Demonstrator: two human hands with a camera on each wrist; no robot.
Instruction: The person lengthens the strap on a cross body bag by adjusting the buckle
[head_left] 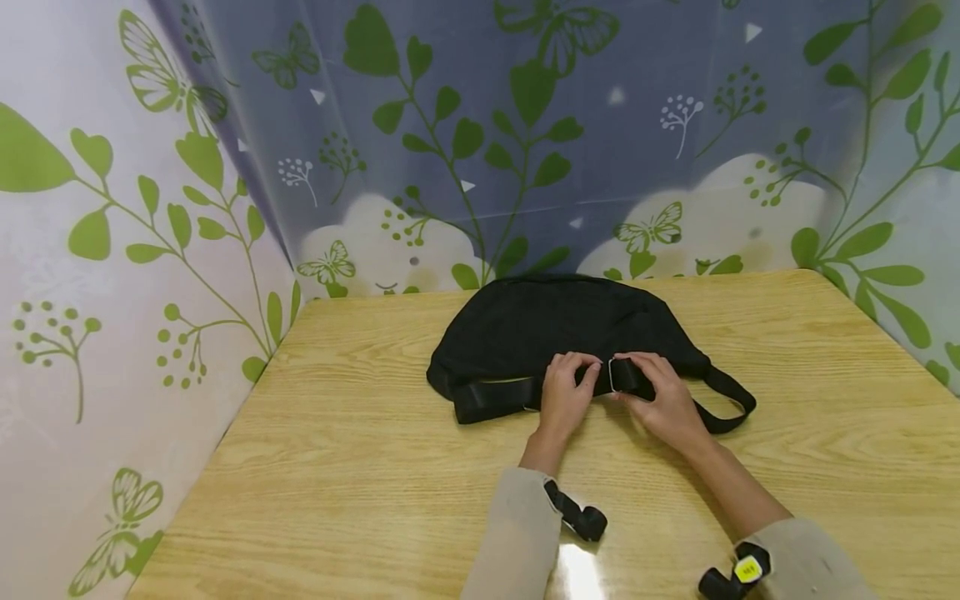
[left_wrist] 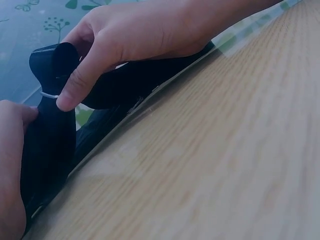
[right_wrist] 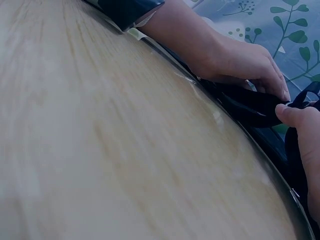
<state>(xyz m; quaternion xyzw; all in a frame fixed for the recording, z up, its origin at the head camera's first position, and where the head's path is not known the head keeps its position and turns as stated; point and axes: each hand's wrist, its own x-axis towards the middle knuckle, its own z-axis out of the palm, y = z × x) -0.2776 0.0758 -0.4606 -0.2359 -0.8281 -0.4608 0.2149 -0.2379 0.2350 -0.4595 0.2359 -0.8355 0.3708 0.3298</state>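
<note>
A black waist bag (head_left: pixel 540 325) lies on the wooden table, its curved top edge toward the back. Along its near side runs the black webbing strap (head_left: pixel 491 402), folded at the left and looping out at the right. My left hand (head_left: pixel 566 396) pinches the strap just left of a thin metal slider (head_left: pixel 611 375). On the slider's other side, my right hand (head_left: pixel 666 407) grips the webbing between thumb and fingers. In the left wrist view, a strap loop (left_wrist: pixel 55 62) stands up above the slider, with the right thumb beside the metal. Fingers partly cover the strap.
The wooden table (head_left: pixel 337 483) reaches back to a patterned cloth backdrop (head_left: pixel 450 108), with another printed panel (head_left: pixel 90 275) on the left. Both sleeved wrists carry small black devices, one at the left wrist (head_left: pixel 592 523) and one at the right (head_left: pixel 720 583).
</note>
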